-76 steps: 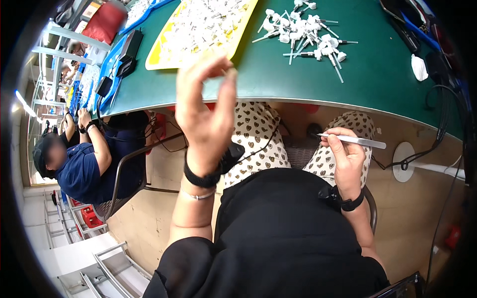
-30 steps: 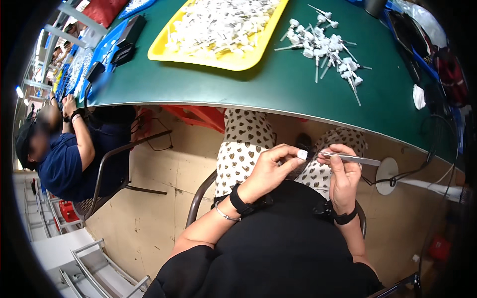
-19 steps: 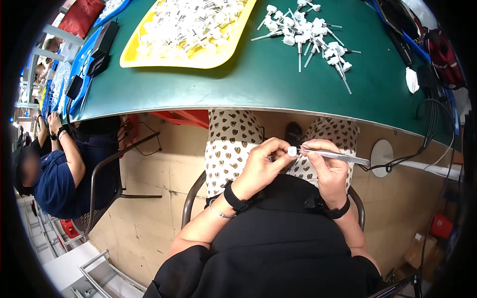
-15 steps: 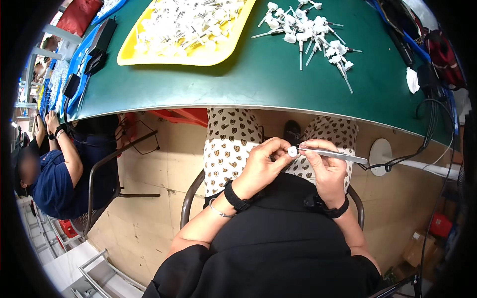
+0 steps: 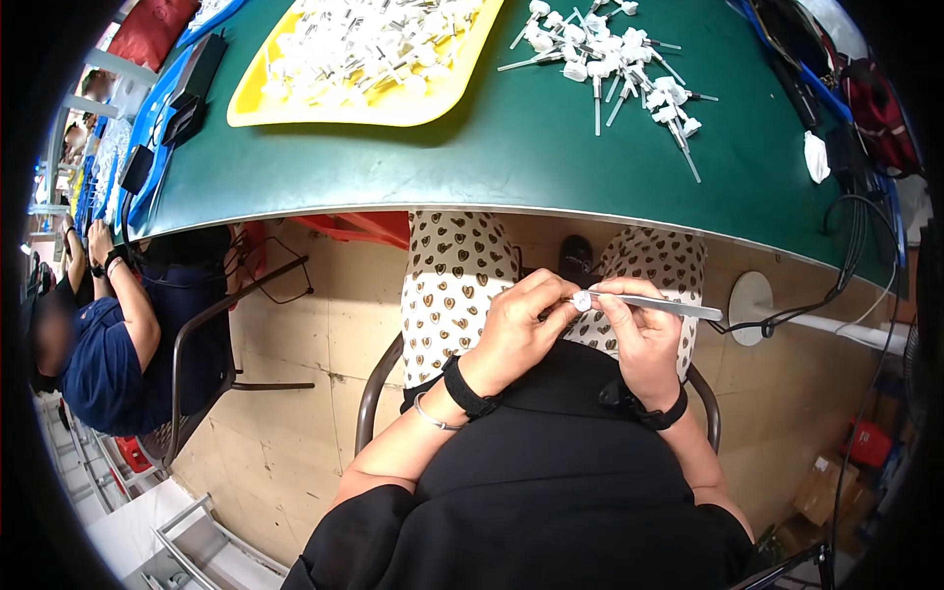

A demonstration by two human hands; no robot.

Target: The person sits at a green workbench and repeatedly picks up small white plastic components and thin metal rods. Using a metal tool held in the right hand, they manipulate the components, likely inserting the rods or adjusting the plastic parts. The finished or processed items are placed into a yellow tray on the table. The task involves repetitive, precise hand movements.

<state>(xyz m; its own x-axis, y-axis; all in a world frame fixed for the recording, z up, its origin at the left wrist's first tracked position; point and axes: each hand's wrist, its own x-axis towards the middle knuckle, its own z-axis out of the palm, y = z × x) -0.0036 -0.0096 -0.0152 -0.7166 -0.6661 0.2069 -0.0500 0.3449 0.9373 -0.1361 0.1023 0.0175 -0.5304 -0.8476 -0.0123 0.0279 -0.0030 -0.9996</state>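
Note:
My left hand pinches a small white plastic cap-like part between thumb and fingertips, above my lap. Beside it, my right hand is closed around a pair of grey metal tweezers. Their narrow end points left and meets the white part; the wide end sticks out past my right fingers. Exactly how the tip touches the part is too small to make out. Beyond my hands, on the green table, lies a loose pile of white-capped parts with thin clear tubes.
A yellow tray heaped with similar parts rests on the green table. Black cables hang at the table's right end, near a white bar with a round disc. To the left, another person sits by a metal-framed chair.
Both hands stay together at nearly the same spot. The white part appears slightly turned against the tweezers' tip. The view has shifted slightly.

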